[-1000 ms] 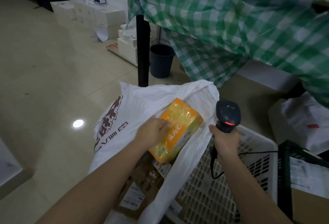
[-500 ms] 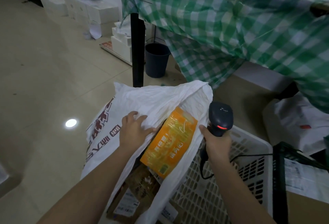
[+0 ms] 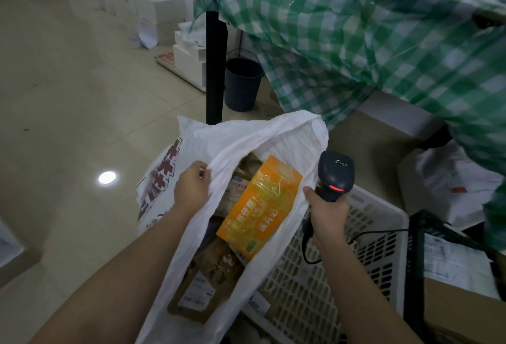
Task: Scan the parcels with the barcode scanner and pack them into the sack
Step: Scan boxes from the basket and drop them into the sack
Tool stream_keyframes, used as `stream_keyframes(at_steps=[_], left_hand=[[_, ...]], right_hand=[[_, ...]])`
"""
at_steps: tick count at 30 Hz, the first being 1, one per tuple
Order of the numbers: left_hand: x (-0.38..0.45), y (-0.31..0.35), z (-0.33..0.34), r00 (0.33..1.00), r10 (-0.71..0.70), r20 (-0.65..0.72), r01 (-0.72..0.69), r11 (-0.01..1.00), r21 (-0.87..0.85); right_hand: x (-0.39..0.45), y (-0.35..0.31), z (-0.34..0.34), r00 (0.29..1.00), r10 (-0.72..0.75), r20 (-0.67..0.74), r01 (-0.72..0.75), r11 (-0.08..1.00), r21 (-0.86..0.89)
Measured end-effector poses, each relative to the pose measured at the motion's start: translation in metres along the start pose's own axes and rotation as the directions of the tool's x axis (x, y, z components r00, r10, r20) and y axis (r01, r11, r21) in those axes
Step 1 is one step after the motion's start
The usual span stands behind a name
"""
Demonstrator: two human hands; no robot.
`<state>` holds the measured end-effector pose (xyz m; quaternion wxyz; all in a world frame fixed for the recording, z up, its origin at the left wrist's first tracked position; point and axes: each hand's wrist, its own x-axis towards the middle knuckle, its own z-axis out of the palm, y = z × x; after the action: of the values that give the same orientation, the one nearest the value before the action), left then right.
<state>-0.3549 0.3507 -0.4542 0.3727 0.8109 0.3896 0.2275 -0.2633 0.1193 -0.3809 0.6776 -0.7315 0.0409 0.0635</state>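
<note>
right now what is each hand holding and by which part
The left hand grips the white sack by the rim of its mouth. The right hand holds the barcode scanner by its handle.

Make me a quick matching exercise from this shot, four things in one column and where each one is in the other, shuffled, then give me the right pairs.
Things:
1. orange plastic-wrapped parcel
2. black handheld barcode scanner
3. dark round bucket
4. white perforated plastic crate

Places:
A. on the floor beside the black table leg
B. gripped in the right hand
C. inside the open white woven sack
D. right of the sack, under the right forearm

Pairs: 1-C, 2-B, 3-A, 4-D
</note>
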Motion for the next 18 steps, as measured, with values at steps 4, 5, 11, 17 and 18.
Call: stream_keyframes(at_steps=[4, 5, 11, 17, 18], left_hand=[[0.037, 0.035, -0.055, 0.97, -0.112, -0.216, 0.048, 0.958, -0.282], [0.049, 0.047, -0.071, 0.962, -0.114, -0.25, 0.029, 0.946, -0.322], [0.098, 0.11, -0.152, 0.909, -0.048, -0.415, -0.129, 0.912, -0.389], [0.1, 0.114, -0.19, 0.961, -0.004, -0.277, -0.047, 0.983, -0.179], [0.096, 0.105, -0.191, 0.966, -0.03, -0.257, -0.011, 0.987, -0.157]], right_hand=[[-0.001, -0.012, 0.014, 1.0, -0.01, 0.025, 0.01, 1.0, 0.014], [0.0, -0.02, 0.022, 0.999, -0.024, 0.032, 0.023, 1.0, 0.011], [0.003, -0.091, 0.062, 0.984, -0.178, 0.022, 0.176, 0.982, 0.067], [-0.002, -0.104, 0.05, 0.972, -0.23, 0.052, 0.233, 0.97, -0.065], [-0.006, -0.098, 0.046, 0.975, -0.211, 0.066, 0.217, 0.97, -0.106]])
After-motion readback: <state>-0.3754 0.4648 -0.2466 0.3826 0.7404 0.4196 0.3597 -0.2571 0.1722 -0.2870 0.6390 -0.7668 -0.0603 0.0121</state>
